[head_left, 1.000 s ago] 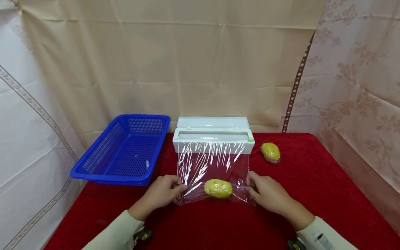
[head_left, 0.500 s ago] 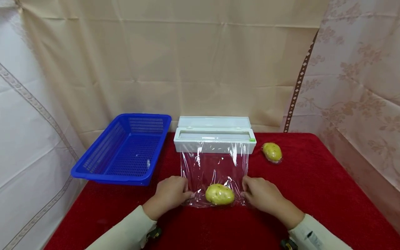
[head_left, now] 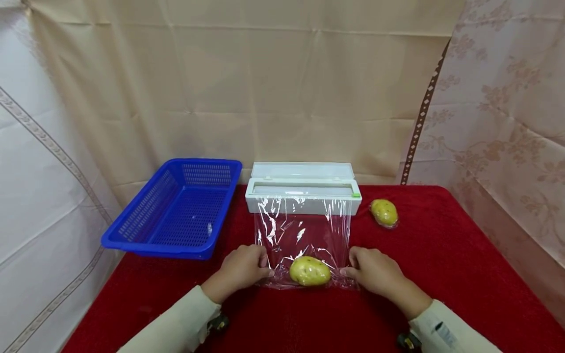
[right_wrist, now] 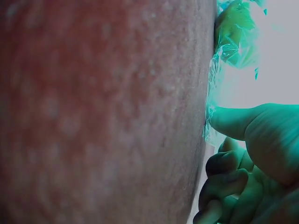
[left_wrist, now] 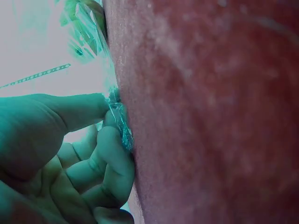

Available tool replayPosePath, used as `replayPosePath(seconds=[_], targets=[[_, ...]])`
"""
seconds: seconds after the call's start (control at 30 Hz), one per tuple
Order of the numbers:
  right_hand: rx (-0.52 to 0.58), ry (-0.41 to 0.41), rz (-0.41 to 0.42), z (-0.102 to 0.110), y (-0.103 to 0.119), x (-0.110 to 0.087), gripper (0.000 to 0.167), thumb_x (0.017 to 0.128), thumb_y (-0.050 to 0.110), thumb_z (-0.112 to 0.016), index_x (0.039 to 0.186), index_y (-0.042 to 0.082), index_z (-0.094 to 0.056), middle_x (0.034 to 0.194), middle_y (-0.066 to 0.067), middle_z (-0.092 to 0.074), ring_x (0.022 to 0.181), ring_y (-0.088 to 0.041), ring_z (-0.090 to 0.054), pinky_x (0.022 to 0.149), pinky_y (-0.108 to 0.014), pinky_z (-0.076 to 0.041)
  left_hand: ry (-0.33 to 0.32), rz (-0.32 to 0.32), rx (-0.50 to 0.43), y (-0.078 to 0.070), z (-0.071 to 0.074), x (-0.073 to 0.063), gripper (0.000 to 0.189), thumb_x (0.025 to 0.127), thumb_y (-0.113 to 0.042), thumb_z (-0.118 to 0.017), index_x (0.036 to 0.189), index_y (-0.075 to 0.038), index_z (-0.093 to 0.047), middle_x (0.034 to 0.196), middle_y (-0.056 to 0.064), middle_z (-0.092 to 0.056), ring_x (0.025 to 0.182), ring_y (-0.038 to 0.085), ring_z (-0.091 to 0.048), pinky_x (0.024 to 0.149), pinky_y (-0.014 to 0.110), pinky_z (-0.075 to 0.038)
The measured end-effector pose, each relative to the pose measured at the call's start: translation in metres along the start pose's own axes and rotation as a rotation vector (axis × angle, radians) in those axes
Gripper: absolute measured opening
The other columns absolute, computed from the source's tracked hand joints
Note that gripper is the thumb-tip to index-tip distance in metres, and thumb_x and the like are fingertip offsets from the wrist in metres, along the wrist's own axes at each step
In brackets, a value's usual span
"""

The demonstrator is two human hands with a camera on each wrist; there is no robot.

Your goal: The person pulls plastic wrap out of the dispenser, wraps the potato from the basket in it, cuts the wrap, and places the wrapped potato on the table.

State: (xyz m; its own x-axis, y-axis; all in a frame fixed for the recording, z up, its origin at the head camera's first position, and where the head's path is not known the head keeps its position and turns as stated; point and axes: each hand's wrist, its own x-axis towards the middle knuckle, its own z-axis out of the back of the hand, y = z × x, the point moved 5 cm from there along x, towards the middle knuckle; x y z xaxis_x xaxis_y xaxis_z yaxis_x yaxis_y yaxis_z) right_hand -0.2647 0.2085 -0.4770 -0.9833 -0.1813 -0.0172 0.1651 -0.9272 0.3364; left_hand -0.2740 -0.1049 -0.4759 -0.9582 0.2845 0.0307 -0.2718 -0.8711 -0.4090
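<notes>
In the head view a yellow potato (head_left: 310, 271) lies on the near part of a sheet of plastic wrap (head_left: 304, 230), some of it wrapped around the potato. The sheet runs back to a white wrap dispenser (head_left: 304, 203), whose lid stands raised. My left hand (head_left: 243, 269) pinches the sheet's near left corner; in the left wrist view the bunched film (left_wrist: 122, 126) sits between thumb and forefinger. At the near right corner, my right hand (head_left: 377, 272) holds the film with its thumb on it and the other fingers curled, low against the cloth in the right wrist view.
A blue plastic basket (head_left: 159, 252) stands at the left, with a small clear scrap inside. Right of the dispenser lies a second potato (head_left: 384, 213), wrapped in film. Red cloth (head_left: 300, 323) covers the table, and a beige curtain (head_left: 282, 88) hangs behind.
My left hand has moved right, towards the potato, and my right hand shifted slightly. The potato has come a little nearer, and the film's near edge lies lower and more gathered beside it.
</notes>
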Motion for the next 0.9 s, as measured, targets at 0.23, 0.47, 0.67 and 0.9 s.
replayPosePath(seconds=[0.23,0.47,0.67,0.9], targets=[[0.053,-0.059,0.011,0.004,0.005,-0.003,0.037,0.084,0.035,-0.086,0.077,0.022,-0.052,0.059,0.007,-0.051,0.052,-0.012,-0.05,0.049,-0.033,-0.036,-0.002,-0.051,-0.052,-0.005,0.004,-0.006,0.031,0.083,-0.032,-0.085,0.068,-0.024,-0.059,0.068,-0.01,-0.058,0.06,0.011,-0.053,0.056,0.032,-0.043],[0.081,-0.093,0.043,0.006,0.0,-0.008,0.032,0.086,0.035,-0.083,0.074,0.026,-0.055,0.057,0.01,-0.048,0.053,-0.009,-0.046,0.05,-0.03,-0.036,0.014,-0.092,-0.084,-0.007,0.011,-0.018,0.024,0.085,-0.023,-0.082,0.072,-0.022,-0.062,0.063,-0.011,-0.057,0.057,0.008,-0.05,0.055,0.028,-0.042],[0.256,-0.05,0.092,0.012,-0.01,-0.012,0.026,0.088,0.036,-0.082,0.079,0.024,-0.06,0.063,0.01,-0.054,0.055,-0.005,-0.047,0.052,-0.024,-0.04,0.007,-0.115,-0.089,-0.007,0.014,-0.027,0.025,0.081,-0.021,-0.085,0.074,-0.024,-0.062,0.064,-0.013,-0.056,0.059,0.007,-0.05,0.055,0.027,-0.041],[0.454,-0.055,0.176,0.028,-0.001,-0.02,0.023,0.087,0.016,-0.081,0.091,0.014,-0.059,0.073,0.003,-0.055,0.061,-0.007,-0.05,0.055,-0.024,-0.043,-0.087,-0.233,-0.003,-0.028,0.02,-0.036,0.027,0.074,-0.02,-0.089,0.077,-0.022,-0.063,0.072,-0.013,-0.057,0.065,0.003,-0.051,0.059,0.025,-0.043]])
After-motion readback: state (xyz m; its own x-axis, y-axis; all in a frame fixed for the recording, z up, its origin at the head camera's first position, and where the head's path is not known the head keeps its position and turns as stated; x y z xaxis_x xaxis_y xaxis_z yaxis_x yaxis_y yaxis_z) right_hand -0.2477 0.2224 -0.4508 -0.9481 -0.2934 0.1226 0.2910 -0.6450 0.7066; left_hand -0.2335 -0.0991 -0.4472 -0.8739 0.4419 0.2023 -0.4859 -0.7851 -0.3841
